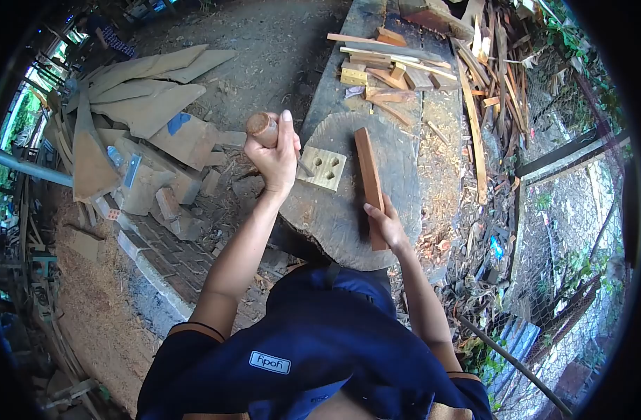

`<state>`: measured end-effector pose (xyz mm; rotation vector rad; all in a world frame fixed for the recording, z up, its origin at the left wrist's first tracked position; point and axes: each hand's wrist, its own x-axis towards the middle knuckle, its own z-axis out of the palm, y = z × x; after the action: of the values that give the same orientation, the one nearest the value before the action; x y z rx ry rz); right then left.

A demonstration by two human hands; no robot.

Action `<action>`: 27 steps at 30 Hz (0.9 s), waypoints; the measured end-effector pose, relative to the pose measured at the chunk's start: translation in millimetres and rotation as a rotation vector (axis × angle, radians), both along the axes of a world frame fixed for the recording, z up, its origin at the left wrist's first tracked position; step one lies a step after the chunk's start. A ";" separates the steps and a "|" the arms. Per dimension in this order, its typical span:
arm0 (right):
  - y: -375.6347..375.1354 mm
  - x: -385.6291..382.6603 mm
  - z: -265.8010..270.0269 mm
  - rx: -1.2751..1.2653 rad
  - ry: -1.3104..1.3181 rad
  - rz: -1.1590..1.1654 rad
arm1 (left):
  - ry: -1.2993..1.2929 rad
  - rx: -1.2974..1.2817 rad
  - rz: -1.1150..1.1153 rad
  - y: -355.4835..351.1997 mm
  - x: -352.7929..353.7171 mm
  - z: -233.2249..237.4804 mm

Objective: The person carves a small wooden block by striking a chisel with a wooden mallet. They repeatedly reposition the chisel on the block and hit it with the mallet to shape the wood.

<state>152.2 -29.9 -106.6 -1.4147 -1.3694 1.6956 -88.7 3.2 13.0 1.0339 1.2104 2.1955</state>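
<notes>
My left hand (275, 159) is closed around a thick, round wooden handle (263, 127), its thumb lying up along the side. From below the fist a narrow dark blade (305, 169), like that of a chisel, reaches the left side of a pale wooden block (325, 166). Several square holes are cut in the block's top. My right hand (387, 225) grips the near end of a long reddish-brown wooden bar (369, 178), which points away from me to the right of the block. Both lie over a broad wooden stump top (348, 234).
Beyond the stump, a plank bench (341, 84) bears wood offcuts (397, 73) and sawdust. Large board slabs (149, 105) lean in a pile at the left. Scrap wood (499, 77) and a wire fence (572, 245) line the right. Far left, a person (110, 38) is partly visible.
</notes>
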 end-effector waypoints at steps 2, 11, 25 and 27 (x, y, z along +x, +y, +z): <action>-0.4 0.5 2.7 -0.005 -0.020 0.007 | 0.014 0.021 -0.006 2.0 1.1 -3.0; -0.6 0.4 -4.4 0.049 -0.008 -0.004 | 0.371 0.000 0.142 6.4 5.4 -16.5; -1.1 0.2 0.3 0.011 -0.022 -0.014 | 0.208 -0.005 0.034 5.3 12.5 -7.7; -0.7 0.5 -0.6 0.031 -0.027 -0.015 | 0.199 -0.002 0.042 6.7 12.8 -9.3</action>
<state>152.8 -30.5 -107.2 -1.4318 -1.3899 1.6450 -76.0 9.9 3.7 1.2620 1.3305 2.1624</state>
